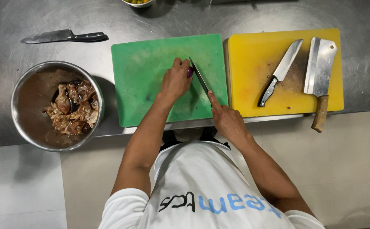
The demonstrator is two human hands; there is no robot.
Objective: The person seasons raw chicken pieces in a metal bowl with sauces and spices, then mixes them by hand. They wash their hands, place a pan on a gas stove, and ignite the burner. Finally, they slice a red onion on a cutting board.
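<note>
A small purple vegetable point(190, 72) is pinned on the green cutting board point(142, 85) by the curled fingers of the left hand point(175, 80). A slim knife point(200, 78) is gripped in the right hand point(227, 121), the forefinger laid along its spine; its long axis runs diagonally, tip pointing up and left toward the vegetable (most of which is hidden). On the yellow board point(248, 55) a chef's knife point(280, 72) and cleaver point(319, 70) are laid. A steel bowl of meat point(58, 106) is set left on the surface point(15, 21)
</note>
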